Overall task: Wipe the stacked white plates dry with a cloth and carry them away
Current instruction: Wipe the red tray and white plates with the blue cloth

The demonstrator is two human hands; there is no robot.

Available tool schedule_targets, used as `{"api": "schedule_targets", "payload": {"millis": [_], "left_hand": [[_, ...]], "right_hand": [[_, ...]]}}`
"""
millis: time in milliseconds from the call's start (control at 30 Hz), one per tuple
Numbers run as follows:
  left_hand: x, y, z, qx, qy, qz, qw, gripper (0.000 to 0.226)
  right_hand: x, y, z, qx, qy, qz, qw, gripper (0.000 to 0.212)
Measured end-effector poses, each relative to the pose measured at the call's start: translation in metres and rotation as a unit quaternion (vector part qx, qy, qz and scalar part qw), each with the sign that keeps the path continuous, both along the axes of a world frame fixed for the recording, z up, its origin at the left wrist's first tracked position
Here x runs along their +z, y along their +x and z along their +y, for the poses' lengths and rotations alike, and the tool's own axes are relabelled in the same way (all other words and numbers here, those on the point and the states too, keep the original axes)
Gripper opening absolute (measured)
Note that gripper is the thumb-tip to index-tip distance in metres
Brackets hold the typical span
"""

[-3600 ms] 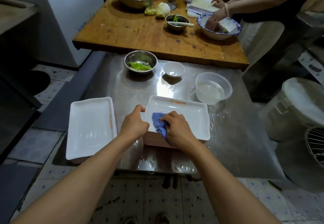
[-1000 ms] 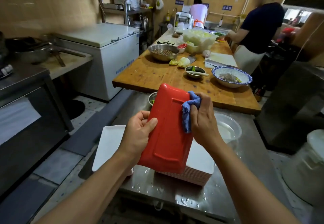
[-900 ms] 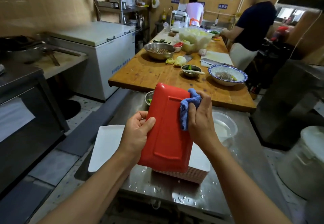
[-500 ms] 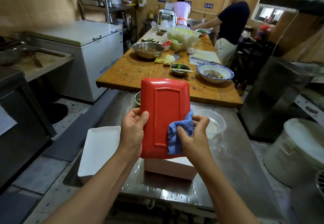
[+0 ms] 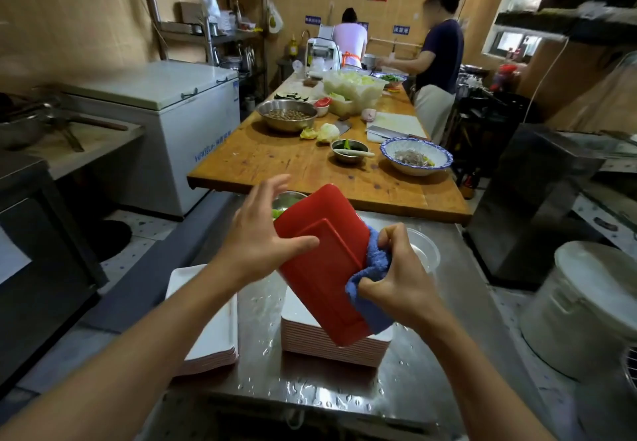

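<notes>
A rectangular plate [image 5: 320, 268] with a red underside is raised and tilted over the steel table [image 5: 327, 392], red side toward me. My left hand [image 5: 258, 237] lays its thumb across the red back; the plate's left edge sits in the fork of the hand, and the fingers stick up straight and spread. My right hand [image 5: 400, 282] grips a blue cloth [image 5: 370, 275] folded over the plate's right edge. Below stands a tall stack of white plates [image 5: 331, 347]. A lower stack of white plates [image 5: 210, 337] lies to its left.
A clear plastic bowl [image 5: 425, 251] and a steel bowl with greens [image 5: 286, 199] sit behind the plate. Beyond is a wooden table [image 5: 293, 164] laden with bowls and vegetables, where two people work. A white lidded bucket [image 5: 586, 309] stands right, a chest freezer [image 5: 165, 102] left.
The plate has turned from upright to tilted with its top leaning left. My left hand's fingers have straightened and spread. The cloth slid along the right edge. Earlier I wiped the plate on the stack.
</notes>
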State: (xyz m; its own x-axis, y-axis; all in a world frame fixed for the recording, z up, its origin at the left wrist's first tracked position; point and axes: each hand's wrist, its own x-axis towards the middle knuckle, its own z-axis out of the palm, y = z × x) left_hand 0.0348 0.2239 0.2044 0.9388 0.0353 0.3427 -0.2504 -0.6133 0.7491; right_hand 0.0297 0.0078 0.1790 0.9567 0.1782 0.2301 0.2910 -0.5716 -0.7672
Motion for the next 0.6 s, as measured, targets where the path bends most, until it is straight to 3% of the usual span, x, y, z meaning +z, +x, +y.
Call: {"api": "schedule_targets", "payload": {"millis": [67, 200, 333, 600], "left_hand": [[0.013, 0.006, 0.001, -0.073, 0.026, 0.05, 0.996, 0.081], [0.013, 0.007, 0.004, -0.168, -0.035, 0.113, 0.979, 0.05], [0.002, -0.002, 0.005, -0.155, -0.14, 0.099, 0.973, 0.041], [0.003, -0.018, 0.006, -0.103, -0.248, 0.084, 0.96, 0.039]], "right_hand": [[0.008, -0.002, -0.003, 0.032, -0.031, -0.013, 0.999, 0.051], [0.025, -0.002, -0.008, 0.088, -0.044, -0.001, 0.995, 0.05], [0.03, 0.001, -0.009, 0.104, -0.046, -0.05, 0.992, 0.043], [0.031, 0.005, 0.035, 0.094, -0.072, -0.207, 0.971, 0.035]]}}
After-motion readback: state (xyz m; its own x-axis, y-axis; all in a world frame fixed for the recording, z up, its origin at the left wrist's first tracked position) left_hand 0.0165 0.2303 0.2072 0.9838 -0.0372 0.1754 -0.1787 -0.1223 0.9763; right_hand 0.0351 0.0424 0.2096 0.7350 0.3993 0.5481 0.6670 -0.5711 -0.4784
